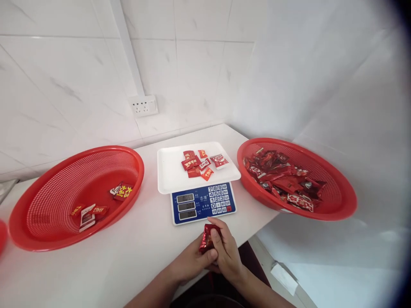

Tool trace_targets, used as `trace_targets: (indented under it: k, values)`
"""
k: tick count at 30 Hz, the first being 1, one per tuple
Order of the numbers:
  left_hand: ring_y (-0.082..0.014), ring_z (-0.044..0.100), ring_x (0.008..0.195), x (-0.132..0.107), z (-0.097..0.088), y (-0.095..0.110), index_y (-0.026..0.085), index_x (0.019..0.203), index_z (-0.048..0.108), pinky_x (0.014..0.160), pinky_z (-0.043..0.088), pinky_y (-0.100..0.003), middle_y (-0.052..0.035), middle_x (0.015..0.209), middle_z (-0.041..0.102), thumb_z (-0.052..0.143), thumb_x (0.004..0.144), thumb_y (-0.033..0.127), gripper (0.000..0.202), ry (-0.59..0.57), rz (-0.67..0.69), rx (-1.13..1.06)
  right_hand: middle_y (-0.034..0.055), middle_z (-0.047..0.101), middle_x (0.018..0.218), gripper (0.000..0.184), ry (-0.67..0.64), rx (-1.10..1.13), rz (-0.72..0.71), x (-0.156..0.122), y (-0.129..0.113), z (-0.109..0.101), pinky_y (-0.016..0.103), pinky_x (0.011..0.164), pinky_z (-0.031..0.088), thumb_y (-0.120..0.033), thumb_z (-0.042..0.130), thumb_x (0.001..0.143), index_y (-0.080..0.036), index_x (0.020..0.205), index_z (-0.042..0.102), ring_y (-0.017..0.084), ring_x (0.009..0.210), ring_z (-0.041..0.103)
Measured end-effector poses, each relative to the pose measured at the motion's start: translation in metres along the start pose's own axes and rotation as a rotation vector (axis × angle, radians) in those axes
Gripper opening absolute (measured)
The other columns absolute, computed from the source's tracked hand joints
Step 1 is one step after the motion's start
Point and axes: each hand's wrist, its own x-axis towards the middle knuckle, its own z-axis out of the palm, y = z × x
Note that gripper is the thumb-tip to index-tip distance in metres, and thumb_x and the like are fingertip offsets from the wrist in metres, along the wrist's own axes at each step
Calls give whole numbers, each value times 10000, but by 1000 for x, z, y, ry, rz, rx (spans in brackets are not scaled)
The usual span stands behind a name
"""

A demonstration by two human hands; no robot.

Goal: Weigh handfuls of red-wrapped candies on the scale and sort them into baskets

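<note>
Both my hands meet at the table's front edge, just below the scale. My left hand (192,261) and my right hand (227,250) are closed together on a shiny red candy packet (207,238), held upright between the fingers. The blue-faced digital scale (203,202) carries a white tray (170,171) with several red candy packets (199,163) on it. A red basket on the right (337,201) is heaped with red candy packets (282,176). A red basket on the left (48,201) holds a few packets (121,191).
The white table (128,252) ends in a front edge near my wrists and sits against tiled walls in a corner. A wall socket (143,105) is behind the scale. Another red rim (2,237) shows at the far left edge.
</note>
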Motion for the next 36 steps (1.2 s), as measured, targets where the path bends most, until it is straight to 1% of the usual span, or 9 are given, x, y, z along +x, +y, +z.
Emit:
trace_targets:
  k: [4, 7, 10, 18, 22, 25, 29, 34, 36]
  values:
    - [-181, 613, 787, 4, 0, -4, 185, 1180, 471, 634, 528, -302, -79, 959, 602, 540, 799, 501, 500, 153, -71, -41, 76, 599, 1055, 289, -4, -62, -46, -4, 17, -8, 326, 815, 501, -246, 408, 901, -222, 1183, 465, 183, 943, 594]
    - [-116, 575, 562, 8, 0, -4, 154, 1041, 505, 408, 425, -167, -21, 724, 585, 510, 816, 497, 411, 322, -105, 2, 72, 596, 1018, 265, -13, -48, -18, -8, 28, -10, 312, 782, 504, -245, 406, 901, -224, 1156, 471, 177, 900, 596]
    - [-104, 543, 561, 9, 0, -4, 157, 947, 512, 343, 374, -139, -5, 741, 552, 541, 799, 475, 351, 356, -86, 88, 49, 595, 948, 206, -10, 11, 35, -10, 34, -9, 277, 737, 504, -265, 423, 893, -231, 1083, 494, 160, 835, 596]
    - [-108, 522, 612, 7, 2, -5, 153, 999, 515, 382, 405, -157, 1, 759, 518, 551, 784, 471, 386, 399, -2, 172, -22, 534, 697, 216, -96, 280, 252, -3, 32, -14, 239, 546, 465, -384, 476, 860, -225, 1006, 465, 129, 586, 537]
    - [-95, 491, 584, 7, 3, 1, 153, 1016, 508, 387, 395, -161, 11, 744, 518, 615, 739, 454, 422, 452, -23, 137, -35, 490, 598, 247, -130, 343, 343, 1, 33, -15, 230, 489, 413, -447, 493, 839, -208, 778, 470, 112, 511, 476]
    - [-101, 526, 632, 6, 4, 4, 148, 1001, 529, 515, 461, -194, 7, 748, 555, 618, 760, 405, 364, 434, -4, 90, -50, 461, 547, 296, -160, 375, 405, 4, 31, -13, 227, 459, 388, -487, 524, 807, -208, 729, 460, 106, 470, 448]
    - [-164, 572, 888, 5, 3, 3, 178, 1091, 526, 811, 479, -291, -38, 961, 612, 642, 763, 322, 377, 377, 49, 48, -40, 504, 582, 293, -179, 380, 405, 6, 28, -13, 232, 484, 410, -482, 581, 763, -206, 753, 483, 114, 502, 486]
    - [-229, 554, 1043, 4, 1, 3, 201, 1130, 541, 896, 452, -346, -79, 1129, 601, 615, 784, 309, 370, 325, 93, 115, -37, 549, 637, 367, -202, 353, 357, 9, 27, -16, 259, 572, 457, -405, 608, 759, -219, 1056, 500, 139, 587, 544]
    - [-235, 556, 1043, 3, 0, 4, 199, 1111, 566, 900, 450, -348, -81, 1126, 605, 592, 798, 314, 334, 332, 103, 173, 0, 600, 718, 330, -243, 324, 316, 10, 26, -18, 281, 629, 473, -401, 587, 775, -209, 1040, 544, 156, 662, 573]
